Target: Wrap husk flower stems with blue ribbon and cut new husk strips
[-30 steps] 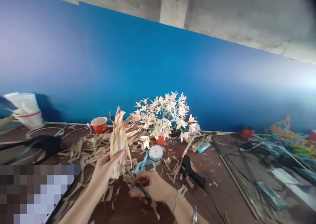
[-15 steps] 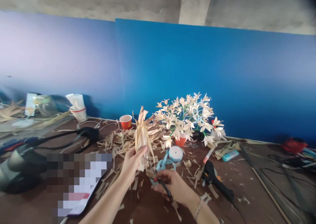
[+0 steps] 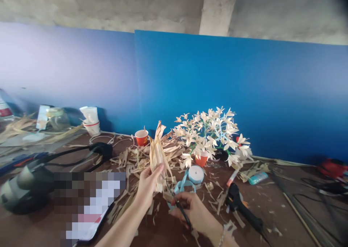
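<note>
My left hand [image 3: 150,180] is closed round a bundle of dried corn husk [image 3: 157,151], thumb pressed on its front, with the pale tips pointing up. To the right and a little lower, my right hand [image 3: 187,207] grips a pair of dark-handled scissors [image 3: 182,212]. Their thin blades point up and left, close to the husk's lower end; whether they touch it I cannot tell. Just beyond the right hand lies a roll of light blue ribbon [image 3: 196,174] with a loose, curling end. Husk scraps [image 3: 130,160] are scattered around both hands.
Husk flowers [image 3: 203,131] stand in an orange cup [image 3: 201,160] at the back. A black glue gun [image 3: 241,207] with a cord lies to the right. Left are a phone-like slab [image 3: 95,225], partly pixelated, and a grey-green tool [image 3: 27,189]. Another orange cup [image 3: 141,138] stands behind the husk.
The camera view has shifted, so the scene sits slightly lower and further right. Both hands keep their grips, and husk and scissors stay in nearly the same relation.
</note>
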Available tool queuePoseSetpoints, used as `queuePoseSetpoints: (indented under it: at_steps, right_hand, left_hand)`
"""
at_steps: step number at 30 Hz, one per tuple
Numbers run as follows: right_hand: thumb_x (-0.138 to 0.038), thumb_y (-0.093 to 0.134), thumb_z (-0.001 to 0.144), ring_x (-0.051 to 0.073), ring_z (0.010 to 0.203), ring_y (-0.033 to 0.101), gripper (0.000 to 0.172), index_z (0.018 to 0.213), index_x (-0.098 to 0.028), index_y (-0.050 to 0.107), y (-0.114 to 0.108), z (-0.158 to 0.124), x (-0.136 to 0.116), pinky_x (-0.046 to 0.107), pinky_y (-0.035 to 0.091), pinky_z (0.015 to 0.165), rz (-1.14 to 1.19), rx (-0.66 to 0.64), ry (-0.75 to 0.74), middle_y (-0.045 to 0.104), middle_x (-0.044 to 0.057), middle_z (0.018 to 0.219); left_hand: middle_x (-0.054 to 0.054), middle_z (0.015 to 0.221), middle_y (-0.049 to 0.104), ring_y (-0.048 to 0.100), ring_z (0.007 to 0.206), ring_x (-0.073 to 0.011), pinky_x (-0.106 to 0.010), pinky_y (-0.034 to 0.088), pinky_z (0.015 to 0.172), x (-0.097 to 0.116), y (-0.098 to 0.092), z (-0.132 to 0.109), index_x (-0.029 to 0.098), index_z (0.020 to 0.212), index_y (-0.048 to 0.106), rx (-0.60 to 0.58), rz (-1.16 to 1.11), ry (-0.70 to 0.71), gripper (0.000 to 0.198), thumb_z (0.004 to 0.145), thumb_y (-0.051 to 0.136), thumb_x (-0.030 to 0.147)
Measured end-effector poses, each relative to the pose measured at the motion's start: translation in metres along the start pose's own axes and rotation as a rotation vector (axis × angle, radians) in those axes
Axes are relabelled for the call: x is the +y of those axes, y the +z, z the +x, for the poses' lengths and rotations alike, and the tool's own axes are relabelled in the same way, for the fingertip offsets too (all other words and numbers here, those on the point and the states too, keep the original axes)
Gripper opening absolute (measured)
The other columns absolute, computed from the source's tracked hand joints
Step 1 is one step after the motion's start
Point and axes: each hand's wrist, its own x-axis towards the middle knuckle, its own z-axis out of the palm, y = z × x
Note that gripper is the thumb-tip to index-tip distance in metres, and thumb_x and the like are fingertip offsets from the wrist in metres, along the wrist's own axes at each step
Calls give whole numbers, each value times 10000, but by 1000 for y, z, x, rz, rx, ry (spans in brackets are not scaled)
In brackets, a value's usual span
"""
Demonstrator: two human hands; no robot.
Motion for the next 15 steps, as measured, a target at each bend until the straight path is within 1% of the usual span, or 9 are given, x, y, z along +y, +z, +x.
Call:
queuePoseSetpoints:
  at_steps: [4,9,12,15]
  right_hand:
    - [-399,718,570,27,310,364,368,775,-149,542,3,1,-2,136,274,291,-8,26,24,453,-96,444]
    - [-392,712,578,30,317,355,364,784,-138,552,6,5,3,147,300,299,14,46,-22,443,-96,433]
    - [-391,703,593,29,314,362,356,790,-137,548,6,5,5,144,287,297,-11,47,-32,455,-90,449]
    - [-392,699,600,26,313,367,353,786,-136,544,8,3,1,138,272,296,-28,61,-35,450,-91,451]
  left_hand:
    - [5,554,600,521,469,-99,-190,367,437,-1,3,-3,118,746,652,16,-55,-18,279,581,716,334]
    - [-7,572,622,552,483,-113,-202,389,462,-3,8,-8,116,735,650,31,-126,-38,289,565,727,337]
    - [-1,576,624,557,483,-112,-203,399,466,-5,10,-10,128,719,635,55,-167,-57,275,564,730,334]
    - [10,560,612,536,457,-92,-188,382,443,-6,11,-10,132,711,622,69,-189,-70,265,568,730,327]
